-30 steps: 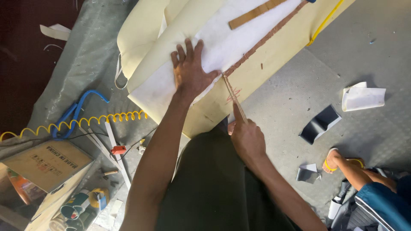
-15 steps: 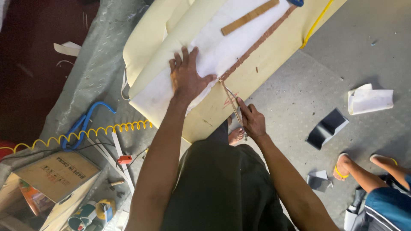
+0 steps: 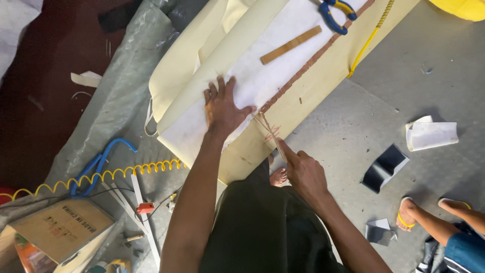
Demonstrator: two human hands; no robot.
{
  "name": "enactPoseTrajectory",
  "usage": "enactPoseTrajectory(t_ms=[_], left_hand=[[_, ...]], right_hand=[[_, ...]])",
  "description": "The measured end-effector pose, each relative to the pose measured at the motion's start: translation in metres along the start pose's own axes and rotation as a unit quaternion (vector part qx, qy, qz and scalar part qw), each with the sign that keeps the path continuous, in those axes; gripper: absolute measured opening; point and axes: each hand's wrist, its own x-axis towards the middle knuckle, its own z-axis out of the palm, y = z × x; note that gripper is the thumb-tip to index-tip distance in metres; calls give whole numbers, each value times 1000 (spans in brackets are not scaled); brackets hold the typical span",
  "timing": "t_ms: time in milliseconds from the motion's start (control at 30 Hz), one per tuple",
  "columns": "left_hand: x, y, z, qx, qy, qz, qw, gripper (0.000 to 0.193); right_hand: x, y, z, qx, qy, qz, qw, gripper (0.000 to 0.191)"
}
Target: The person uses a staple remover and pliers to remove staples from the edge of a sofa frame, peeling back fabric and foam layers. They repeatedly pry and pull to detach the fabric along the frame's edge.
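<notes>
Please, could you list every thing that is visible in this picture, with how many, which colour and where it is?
white sheet: 1, white, lying on the cream material, upper centre
cream sheet material: several layers, cream, spread on the floor
wooden strip: 1, brown, on the white sheet
pliers: 1, blue and yellow handles, top edge
coiled cord: 1, yellow, left floor
cardboard box: 1, brown, bottom left
folded white paper: 1, white, right floor
dark scraps: 2, dark grey, right floor
another person's feet: 2, in yellow sandals, bottom right
thin stick: 1, brownish, at the red-brown line
left hand: flat on the white sheet
right hand: holding the thin stick
</notes>
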Motion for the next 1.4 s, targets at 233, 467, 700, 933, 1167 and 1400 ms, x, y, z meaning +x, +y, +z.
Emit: enactPoseTrajectory(t_ms=[233,467,700,933,1167,1400], left_hand=[[-1,3,-7,-6,-19,-13,1000,107],[0,1,-10,-12,3,-2,1000,106],[-1,0,-8,-7,8,1,1000,104],[0,-3,-6,-11,17,9,1000,103],[-1,1,-10,-24,5,-1,1000,103],[1,2,-10,-30,1,-4,1000,105]], right_hand=[[2,-19,-28,-15,-49,21,998,65],[5,-29,-34,-60,-69,20,996,79],[10,-46,-40,-136,-113,42,983,79],[22,-58,-25,-142,-141,73,977,84],[19,-12,11,-57,-104,53,992,67],[43,63,71,55,116,-180,975,65]])
